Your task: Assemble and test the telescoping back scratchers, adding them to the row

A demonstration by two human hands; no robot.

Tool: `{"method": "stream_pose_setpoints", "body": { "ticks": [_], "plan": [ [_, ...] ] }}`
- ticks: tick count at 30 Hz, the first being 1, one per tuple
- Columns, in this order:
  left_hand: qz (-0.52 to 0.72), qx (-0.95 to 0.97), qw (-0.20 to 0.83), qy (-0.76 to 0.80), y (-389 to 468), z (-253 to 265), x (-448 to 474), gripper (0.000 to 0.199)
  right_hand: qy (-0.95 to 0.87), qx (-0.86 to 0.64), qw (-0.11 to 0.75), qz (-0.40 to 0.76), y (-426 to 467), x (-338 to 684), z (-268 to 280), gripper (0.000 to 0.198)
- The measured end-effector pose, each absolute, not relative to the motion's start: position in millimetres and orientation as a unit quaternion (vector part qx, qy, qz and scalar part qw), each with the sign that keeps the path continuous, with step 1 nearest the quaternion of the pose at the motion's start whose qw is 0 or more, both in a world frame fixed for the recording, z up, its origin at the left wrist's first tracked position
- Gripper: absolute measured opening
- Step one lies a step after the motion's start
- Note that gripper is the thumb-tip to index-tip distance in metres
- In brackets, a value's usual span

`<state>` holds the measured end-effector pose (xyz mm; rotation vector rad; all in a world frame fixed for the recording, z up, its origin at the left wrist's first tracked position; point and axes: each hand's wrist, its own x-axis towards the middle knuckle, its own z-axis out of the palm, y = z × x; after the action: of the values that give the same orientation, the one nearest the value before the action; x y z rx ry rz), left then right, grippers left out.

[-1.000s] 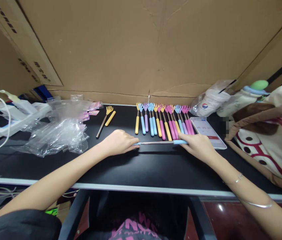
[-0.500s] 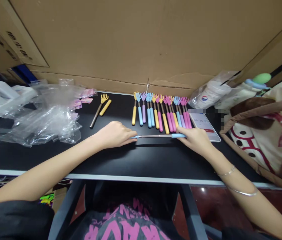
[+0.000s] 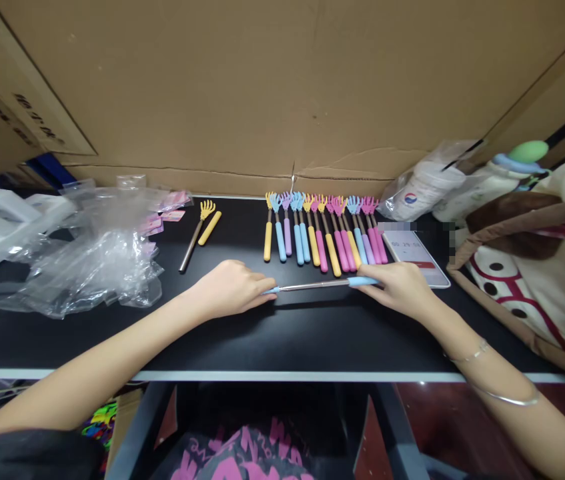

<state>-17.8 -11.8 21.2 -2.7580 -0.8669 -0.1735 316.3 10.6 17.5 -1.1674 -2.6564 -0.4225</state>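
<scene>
A telescopic back scratcher (image 3: pixel 315 285) with blue ends and a silver rod is stretched between my hands, just above the black table (image 3: pixel 282 340). My left hand (image 3: pixel 227 288) is closed around its left end, which the fingers mostly hide. Closed on the blue handle at the other end is my right hand (image 3: pixel 397 287). Beyond them lies a row of back scratchers (image 3: pixel 331 247) in yellow, blue, purple and pink, claws pointing away. A yellow-clawed back scratcher (image 3: pixel 193 241) without its grip lies farther left, beside a loose yellow handle (image 3: pixel 209 229).
Crumpled clear plastic bags (image 3: pixel 107 253) with pink cards fill the left side. A phone (image 3: pixel 415 257) showing a timer lies right of the row, near a bagged paper cup (image 3: pixel 427 190) and a cream cloth bag (image 3: pixel 532 267). Cardboard (image 3: pixel 282 87) stands behind.
My right hand has moved slightly right and the scratcher's rod is drawn out a little longer, tilting up to the right. The whole view has shifted as my head moved.
</scene>
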Motion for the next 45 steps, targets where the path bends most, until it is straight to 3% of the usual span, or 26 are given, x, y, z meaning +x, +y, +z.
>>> {"method": "stream_pose_setpoints", "body": {
  "ticks": [21, 28, 37, 45],
  "plan": [
    [-0.101, -0.939, 0.17, -0.282, -1.7, 21.1, -22.5, 0.022, -0.923, -0.342, 0.117, -0.13, -3.6, 291.4, 19.2, 0.024],
    [-0.116, -0.939, 0.181, -0.269, -2.5, 22.8, -21.1, 0.028, -0.916, -0.32, 0.14, -0.198, -6.6, 284.8, 24.1, 0.024],
    [-0.139, -0.899, 0.307, -0.278, -9.7, 50.4, -48.4, 0.034, -0.865, -0.32, 0.127, -0.366, -7.1, 316.6, 44.8, 0.025],
    [-0.07, -0.841, 0.404, -0.354, -17.4, 56.0, -110.1, 0.029, -0.813, -0.454, 0.048, -0.362, 8.6, 399.6, 51.9, 0.034]
  ]
}}
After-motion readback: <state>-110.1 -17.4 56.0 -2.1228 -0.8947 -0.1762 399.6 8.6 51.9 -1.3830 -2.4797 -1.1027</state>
